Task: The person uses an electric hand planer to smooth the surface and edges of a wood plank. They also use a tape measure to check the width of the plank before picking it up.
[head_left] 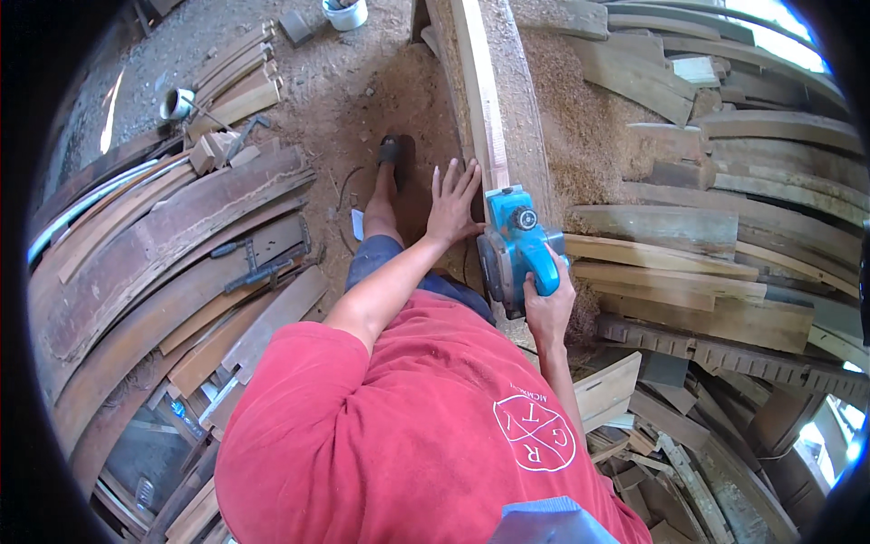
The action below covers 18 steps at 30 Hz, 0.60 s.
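Observation:
A teal electric hand planer (518, 238) rests on a long, pale wooden board (488, 109). My right hand (550, 306) is wrapped round the planer's rear handle. Just left of the tool, my left hand (453, 207) lies with its fingers stretched out against the board's side, its thumb close to the planer's body. Under the board runs a thick, dusty timber bench (521, 109). The planer covers the stretch of board beneath it.
Wood shavings (566, 118) lie heaped right of the bench. Stacked planks (662, 227) crowd the right side, and curved boards (172, 236) with clamps (256, 270) the left. A white bucket (346, 14) stands at the far end; a white pot (177, 104) lies on its side.

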Each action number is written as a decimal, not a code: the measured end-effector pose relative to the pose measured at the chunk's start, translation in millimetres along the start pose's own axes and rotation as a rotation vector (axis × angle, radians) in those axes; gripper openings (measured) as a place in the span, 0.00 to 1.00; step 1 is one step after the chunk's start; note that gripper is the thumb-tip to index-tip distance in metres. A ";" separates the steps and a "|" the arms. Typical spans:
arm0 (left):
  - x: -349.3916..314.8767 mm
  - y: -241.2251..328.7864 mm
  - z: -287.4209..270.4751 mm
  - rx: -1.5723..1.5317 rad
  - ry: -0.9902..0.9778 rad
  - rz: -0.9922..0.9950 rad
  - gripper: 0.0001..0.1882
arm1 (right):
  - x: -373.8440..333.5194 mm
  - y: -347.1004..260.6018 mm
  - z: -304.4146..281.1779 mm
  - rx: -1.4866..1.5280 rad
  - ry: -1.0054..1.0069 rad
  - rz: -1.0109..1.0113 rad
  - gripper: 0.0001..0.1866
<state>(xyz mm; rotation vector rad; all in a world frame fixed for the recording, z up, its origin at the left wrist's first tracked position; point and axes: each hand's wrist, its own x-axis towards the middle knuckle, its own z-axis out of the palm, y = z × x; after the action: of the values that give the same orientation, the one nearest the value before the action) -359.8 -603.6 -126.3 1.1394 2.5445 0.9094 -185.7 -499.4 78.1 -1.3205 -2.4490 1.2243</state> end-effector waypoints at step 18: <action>-17.1 6.9 1.6 0.192 -0.002 -0.048 0.50 | 70.8 -52.4 29.3 0.003 0.019 -0.087 0.26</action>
<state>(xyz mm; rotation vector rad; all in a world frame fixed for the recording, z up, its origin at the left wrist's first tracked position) -343.4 -611.8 -124.3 1.1219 2.6921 0.6642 -276.5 -480.5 75.8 -1.2049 -2.4630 1.1887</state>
